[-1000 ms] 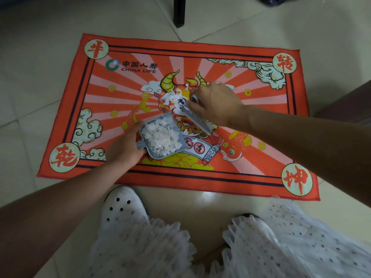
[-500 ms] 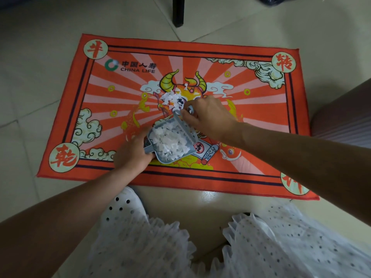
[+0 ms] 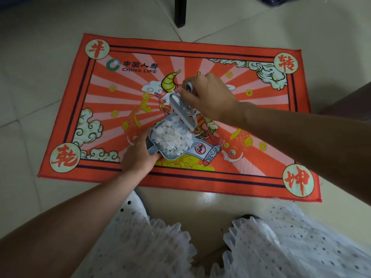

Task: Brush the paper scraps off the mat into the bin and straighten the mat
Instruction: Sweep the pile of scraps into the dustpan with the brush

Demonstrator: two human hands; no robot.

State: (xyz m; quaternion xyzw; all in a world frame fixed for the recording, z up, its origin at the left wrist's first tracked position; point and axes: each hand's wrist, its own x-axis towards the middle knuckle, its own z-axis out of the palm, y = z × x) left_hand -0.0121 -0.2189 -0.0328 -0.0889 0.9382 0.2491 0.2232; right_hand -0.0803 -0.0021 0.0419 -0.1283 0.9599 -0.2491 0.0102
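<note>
An orange printed mat (image 3: 251, 173) lies on the tiled floor, slightly skewed. My left hand (image 3: 138, 155) grips the handle of a small grey dustpan (image 3: 158, 155) resting on the mat's middle. White paper scraps (image 3: 172, 137) fill the pan. My right hand (image 3: 208, 97) grips a small grey brush (image 3: 180, 109), its head reaching from beyond the pan down to the pan's open edge. A few white scraps (image 3: 166, 97) lie on the mat just beyond the brush. No bin is in view.
A dark furniture leg (image 3: 180, 11) stands on the floor behind the mat. A brown piece of furniture (image 3: 349, 105) sits at the right edge. My white shoe (image 3: 132, 207) and a white dotted skirt (image 3: 281, 247) are at the bottom.
My right hand has swung the brush back out beyond the pan after a stroke toward it. The dustpan has shifted slightly right, and fewer loose scraps lie on the mat.
</note>
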